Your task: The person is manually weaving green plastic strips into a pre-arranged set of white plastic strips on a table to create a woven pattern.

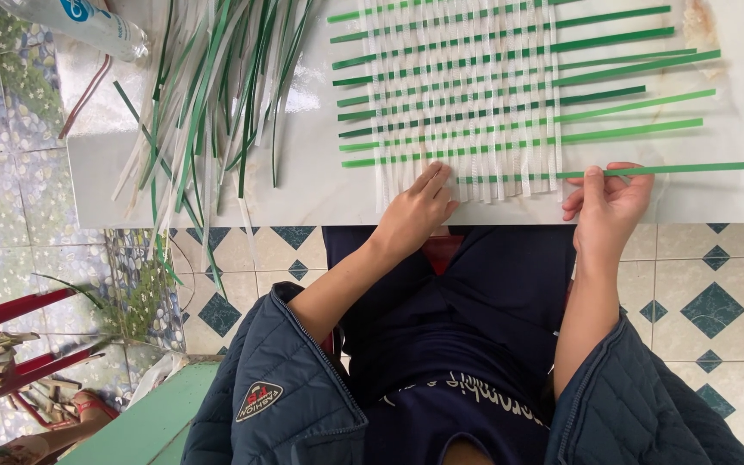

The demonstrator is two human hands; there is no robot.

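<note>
The woven mat [467,103] in the upper middle of the frame is made of flat, smooth plastic-looking strips, white crossed by green, and the loose strips [208,95] at upper left have the same slightly shiny finish. They lie on a pale, glossy table top [320,185] that catches the light. The quilted jacket sleeves [277,379] at the bottom are matt dark blue cloth, and the tiled floor [708,293] at right looks smooth and glazed.

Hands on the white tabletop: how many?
2. Left hand presses white strips at the woven mat's near edge; right hand pinches a green strip beside that edge.
</note>
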